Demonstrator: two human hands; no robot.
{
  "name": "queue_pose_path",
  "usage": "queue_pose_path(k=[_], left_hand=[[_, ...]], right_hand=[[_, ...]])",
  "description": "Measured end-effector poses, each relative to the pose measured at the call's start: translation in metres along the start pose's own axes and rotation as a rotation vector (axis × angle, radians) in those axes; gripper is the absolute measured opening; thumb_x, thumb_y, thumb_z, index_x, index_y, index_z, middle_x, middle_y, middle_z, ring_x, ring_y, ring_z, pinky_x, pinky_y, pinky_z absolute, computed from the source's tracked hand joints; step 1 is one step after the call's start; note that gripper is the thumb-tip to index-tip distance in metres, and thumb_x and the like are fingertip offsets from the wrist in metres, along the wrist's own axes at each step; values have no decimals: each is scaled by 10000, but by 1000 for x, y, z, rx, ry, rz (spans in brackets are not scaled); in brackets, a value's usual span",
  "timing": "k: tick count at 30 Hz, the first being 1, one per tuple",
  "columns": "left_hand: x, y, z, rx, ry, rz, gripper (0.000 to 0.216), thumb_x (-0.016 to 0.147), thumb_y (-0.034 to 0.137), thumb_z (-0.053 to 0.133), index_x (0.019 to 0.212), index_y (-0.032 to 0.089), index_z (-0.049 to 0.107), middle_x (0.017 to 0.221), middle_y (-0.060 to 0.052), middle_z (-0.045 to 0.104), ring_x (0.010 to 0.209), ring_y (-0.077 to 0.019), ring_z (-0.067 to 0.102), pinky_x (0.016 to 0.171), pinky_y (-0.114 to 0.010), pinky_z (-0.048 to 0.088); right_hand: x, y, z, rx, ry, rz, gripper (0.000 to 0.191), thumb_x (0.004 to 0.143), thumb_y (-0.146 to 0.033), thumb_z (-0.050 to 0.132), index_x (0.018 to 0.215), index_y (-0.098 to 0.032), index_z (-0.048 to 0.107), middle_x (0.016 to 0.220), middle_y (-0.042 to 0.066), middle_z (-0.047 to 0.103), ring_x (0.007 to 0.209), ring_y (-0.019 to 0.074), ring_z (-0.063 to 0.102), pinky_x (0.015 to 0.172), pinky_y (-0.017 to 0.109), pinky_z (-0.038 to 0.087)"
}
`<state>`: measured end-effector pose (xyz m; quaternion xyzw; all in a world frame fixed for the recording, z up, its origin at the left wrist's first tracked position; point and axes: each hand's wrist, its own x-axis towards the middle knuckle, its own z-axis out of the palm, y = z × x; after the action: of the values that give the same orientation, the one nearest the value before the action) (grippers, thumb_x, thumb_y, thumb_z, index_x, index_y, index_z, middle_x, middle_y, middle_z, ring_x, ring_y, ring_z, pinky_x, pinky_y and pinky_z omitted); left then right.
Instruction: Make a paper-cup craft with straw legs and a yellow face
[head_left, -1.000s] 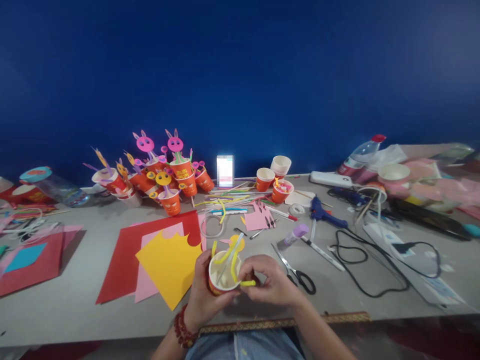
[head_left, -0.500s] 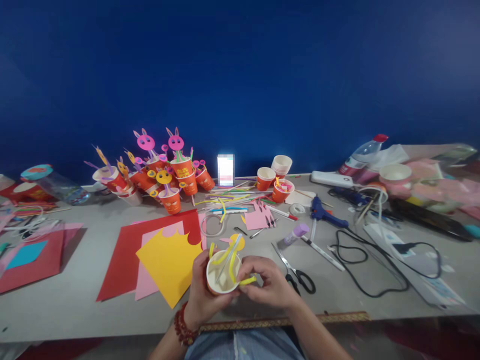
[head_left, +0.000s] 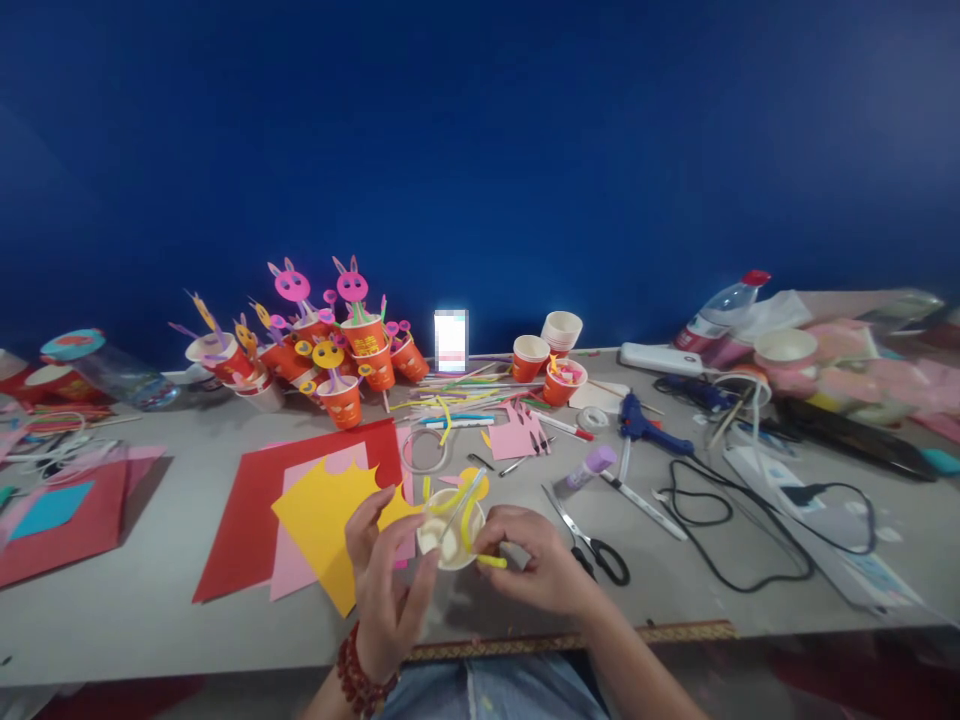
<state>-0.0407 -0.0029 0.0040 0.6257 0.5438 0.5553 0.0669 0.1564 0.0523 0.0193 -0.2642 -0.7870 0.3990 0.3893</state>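
Observation:
A paper cup (head_left: 442,548) is in front of me, its open mouth towards me. Yellow fuzzy pipe cleaners (head_left: 469,522) curve inside it, and a pale thin stick (head_left: 463,500) leans out over the far rim. At the cup's right side my right hand (head_left: 532,560) pinches a yellow pipe cleaner whose end (head_left: 492,562) sticks out past the rim. My left hand (head_left: 390,570), with a beaded bracelet at the wrist, is open beside the cup's left side, fingers apart. Behind the cup lies a yellow paper disc (head_left: 475,483).
Scissors (head_left: 592,540), a glue stick (head_left: 592,468) and a marker (head_left: 645,505) lie to the right, near a blue glue gun (head_left: 652,430) and black cable. Yellow card (head_left: 330,525) on red card (head_left: 232,540) is left. Decorated cups (head_left: 341,400) stand behind.
My left hand has let go of the cup and opened, moving slightly left. The right hand stays at the cup's right rim with the pipe cleaner.

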Motion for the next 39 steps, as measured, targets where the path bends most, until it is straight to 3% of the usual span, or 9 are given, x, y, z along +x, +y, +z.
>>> queue_pose_path(k=[3, 6, 11, 14, 19, 22, 26, 29, 39], left_hand=[[9, 14, -7, 160, -158, 23, 181, 879, 208, 607, 1025, 270, 696, 1416, -95, 447, 1333, -352, 420, 1063, -538, 401], [15, 23, -6, 191, -225, 29, 165, 885, 193, 604, 995, 270, 701, 1435, -86, 448, 1349, -350, 402, 1081, -561, 369], [16, 23, -3, 184, -154, 46, 186, 898, 173, 579, 1042, 252, 668, 1381, -117, 453, 1322, -345, 424, 1055, -545, 388], [20, 21, -9, 200, -148, 141, 226, 893, 117, 560, 1012, 265, 684, 1210, -106, 526, 1176, -299, 516, 959, -464, 457], [48, 28, -25, 282, -508, 468, 251, 922, 97, 491, 980, 250, 681, 722, -19, 601, 714, -198, 551, 731, -362, 444], [66, 34, -29, 395, -727, 578, 182, 963, 164, 484, 984, 220, 656, 717, -21, 650, 672, -204, 587, 634, -337, 409], [76, 37, -28, 511, -912, 591, 145, 953, 145, 510, 965, 223, 633, 693, -9, 680, 569, -193, 601, 521, -306, 350], [76, 37, -25, 573, -951, 597, 148, 921, 115, 539, 947, 232, 626, 656, -2, 678, 520, -194, 597, 479, -295, 307], [80, 35, -27, 583, -1012, 577, 86, 906, 133, 583, 875, 208, 611, 663, 2, 692, 556, -203, 631, 487, -297, 304]], right_hand=[[1, 1, 0, -71, -15, -32, 39, 848, -187, 609, 861, -208, 640, 699, 11, 637, 646, 155, 587, 624, 255, 456], [2, 2, 2, -127, -29, -65, 56, 839, -171, 595, 855, -219, 620, 686, 5, 630, 650, 161, 577, 626, 262, 444], [3, 0, 2, -148, -45, -87, 95, 822, -150, 587, 879, -224, 605, 688, 2, 623, 657, 164, 575, 627, 263, 442], [2, -1, 0, -151, -35, -90, 87, 830, -155, 591, 887, -220, 600, 684, 3, 619, 653, 166, 575, 619, 263, 446], [3, -2, -2, -153, -39, -102, 103, 814, -132, 590, 869, -218, 603, 679, 4, 624, 640, 160, 577, 607, 261, 439], [3, -4, -2, -151, -48, -102, 121, 796, -116, 587, 855, -219, 610, 678, 4, 623, 639, 159, 574, 609, 260, 434], [3, -6, -2, -145, -52, -117, 161, 750, -84, 577, 835, -218, 602, 680, -5, 616, 632, 152, 566, 613, 255, 421], [2, -6, -2, -137, -66, -109, 186, 722, -79, 562, 837, -220, 601, 683, -7, 620, 636, 155, 570, 620, 255, 423], [4, -5, -2, -109, -115, -78, 95, 843, -134, 589, 889, -207, 627, 712, 4, 640, 673, 154, 592, 659, 253, 439]])
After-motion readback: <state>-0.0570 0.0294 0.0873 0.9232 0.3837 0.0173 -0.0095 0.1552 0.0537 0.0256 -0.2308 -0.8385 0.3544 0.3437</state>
